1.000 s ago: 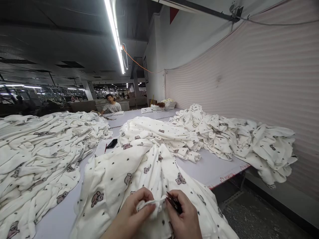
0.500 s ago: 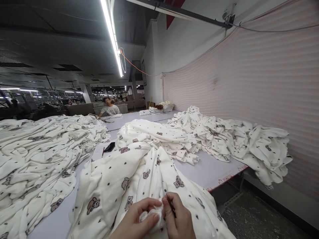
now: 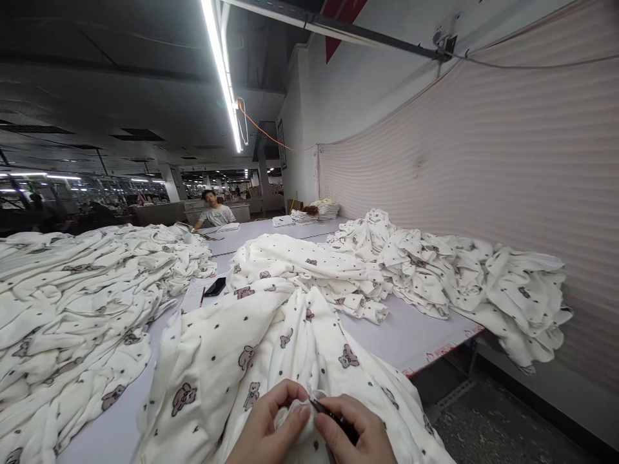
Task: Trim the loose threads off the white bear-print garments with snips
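Note:
In the head view, white fleece-like cloth [image 3: 213, 361] printed with brown bears and small dark dots spreads out in front of me. My left hand [image 3: 278, 422] pinches a bunched fold of this cloth between thumb and fingers. Just to its right, my right hand [image 3: 355, 428] is closed around small dark thread snips [image 3: 338, 420]. Their pointed tip meets the bunched cloth by my left fingertips. My right palm and fingers hide most of the tool, and the exact spot at the tip is too small to make out.
More printed cloth lies heaped on the left [image 3: 72, 322], with another pile [image 3: 300, 258] behind and one [image 3: 474, 277] overhanging the table edge at right. A phone [image 3: 215, 287] rests on paper. Folded stacks [image 3: 326, 209] and a seated person [image 3: 217, 214] are at the table's far end.
My right hand has turned, bringing the snips from a steep angle to a flatter one, with the tip now at the cloth by my left fingers. My left hand keeps its pinch.

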The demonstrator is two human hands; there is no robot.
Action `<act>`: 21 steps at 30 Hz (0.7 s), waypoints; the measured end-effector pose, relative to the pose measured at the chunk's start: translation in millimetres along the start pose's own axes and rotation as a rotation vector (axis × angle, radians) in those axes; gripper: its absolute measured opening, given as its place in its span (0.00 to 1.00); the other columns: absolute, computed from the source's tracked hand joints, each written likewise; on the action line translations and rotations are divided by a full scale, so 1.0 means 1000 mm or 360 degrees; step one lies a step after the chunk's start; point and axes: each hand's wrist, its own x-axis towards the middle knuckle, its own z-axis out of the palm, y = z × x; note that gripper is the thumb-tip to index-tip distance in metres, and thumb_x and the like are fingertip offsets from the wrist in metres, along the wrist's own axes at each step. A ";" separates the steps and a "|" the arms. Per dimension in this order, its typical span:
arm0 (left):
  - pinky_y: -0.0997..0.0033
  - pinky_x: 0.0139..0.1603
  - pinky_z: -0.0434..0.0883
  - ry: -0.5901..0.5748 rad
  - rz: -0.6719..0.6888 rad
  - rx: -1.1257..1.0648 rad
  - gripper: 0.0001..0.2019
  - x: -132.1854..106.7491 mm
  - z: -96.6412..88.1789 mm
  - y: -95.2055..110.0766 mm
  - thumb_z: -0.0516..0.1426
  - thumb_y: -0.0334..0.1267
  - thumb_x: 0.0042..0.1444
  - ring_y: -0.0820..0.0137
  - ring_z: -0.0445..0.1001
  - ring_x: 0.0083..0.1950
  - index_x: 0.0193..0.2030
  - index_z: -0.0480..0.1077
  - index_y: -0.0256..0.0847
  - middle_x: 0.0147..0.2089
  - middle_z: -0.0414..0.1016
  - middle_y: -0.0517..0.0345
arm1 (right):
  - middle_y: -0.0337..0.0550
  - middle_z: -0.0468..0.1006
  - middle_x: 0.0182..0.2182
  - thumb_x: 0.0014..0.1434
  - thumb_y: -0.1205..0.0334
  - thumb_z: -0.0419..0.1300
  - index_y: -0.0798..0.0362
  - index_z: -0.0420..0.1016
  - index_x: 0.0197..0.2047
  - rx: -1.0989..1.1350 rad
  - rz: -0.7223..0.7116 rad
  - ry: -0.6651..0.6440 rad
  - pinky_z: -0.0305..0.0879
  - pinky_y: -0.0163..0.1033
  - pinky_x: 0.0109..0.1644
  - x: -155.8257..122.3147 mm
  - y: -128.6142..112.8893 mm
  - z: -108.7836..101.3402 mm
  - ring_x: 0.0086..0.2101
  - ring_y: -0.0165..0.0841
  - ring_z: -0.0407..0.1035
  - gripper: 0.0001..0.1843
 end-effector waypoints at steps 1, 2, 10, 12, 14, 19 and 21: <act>0.68 0.45 0.62 -0.0006 0.0004 0.0017 0.17 0.000 0.000 -0.001 0.56 0.53 0.54 0.65 0.67 0.40 0.36 0.69 0.40 0.33 0.70 0.59 | 0.43 0.81 0.27 0.54 0.43 0.60 0.48 0.82 0.33 0.0015 -0.0005 -0.0008 0.68 0.34 0.32 0.002 -0.001 0.000 0.28 0.36 0.74 0.19; 0.68 0.45 0.62 -0.0011 0.0003 0.0030 0.17 0.001 -0.001 -0.001 0.56 0.53 0.54 0.65 0.66 0.40 0.36 0.69 0.40 0.34 0.70 0.59 | 0.43 0.81 0.27 0.53 0.43 0.60 0.48 0.82 0.33 0.0030 -0.0012 -0.0012 0.68 0.34 0.32 0.003 -0.002 0.001 0.28 0.36 0.74 0.19; 0.70 0.42 0.62 -0.0108 0.0015 0.0104 0.16 0.004 -0.001 -0.003 0.55 0.53 0.54 0.66 0.65 0.39 0.36 0.68 0.40 0.33 0.68 0.60 | 0.45 0.82 0.28 0.51 0.43 0.62 0.52 0.83 0.31 0.0203 0.0169 -0.0073 0.68 0.37 0.34 0.005 0.013 0.002 0.30 0.39 0.74 0.20; 0.70 0.42 0.62 -0.0127 0.0031 0.0134 0.16 0.004 -0.001 0.000 0.55 0.52 0.55 0.66 0.64 0.38 0.36 0.68 0.40 0.33 0.68 0.60 | 0.46 0.82 0.29 0.52 0.44 0.62 0.53 0.82 0.33 0.0227 0.0186 -0.0103 0.68 0.38 0.36 0.004 0.014 0.001 0.32 0.40 0.75 0.20; 0.70 0.41 0.62 -0.0131 0.0026 0.0112 0.15 0.004 -0.001 0.003 0.55 0.51 0.55 0.67 0.64 0.37 0.35 0.68 0.40 0.32 0.67 0.61 | 0.46 0.82 0.31 0.52 0.46 0.62 0.53 0.82 0.35 0.0217 0.0152 -0.0123 0.68 0.39 0.37 0.003 0.013 0.000 0.33 0.40 0.74 0.19; 0.71 0.41 0.61 -0.0123 -0.0014 0.0050 0.16 0.006 0.000 0.005 0.55 0.52 0.54 0.69 0.62 0.36 0.35 0.68 0.39 0.30 0.64 0.63 | 0.46 0.82 0.29 0.52 0.45 0.62 0.52 0.83 0.32 0.0204 0.0198 -0.0082 0.67 0.38 0.37 0.004 0.010 -0.003 0.32 0.40 0.74 0.19; 0.70 0.41 0.60 -0.0138 -0.0015 0.0074 0.16 0.007 0.005 0.002 0.55 0.52 0.54 0.68 0.62 0.36 0.35 0.68 0.39 0.31 0.64 0.63 | 0.46 0.82 0.29 0.50 0.43 0.63 0.53 0.82 0.32 0.0262 0.0211 -0.0072 0.67 0.38 0.36 0.006 0.009 -0.002 0.32 0.40 0.74 0.20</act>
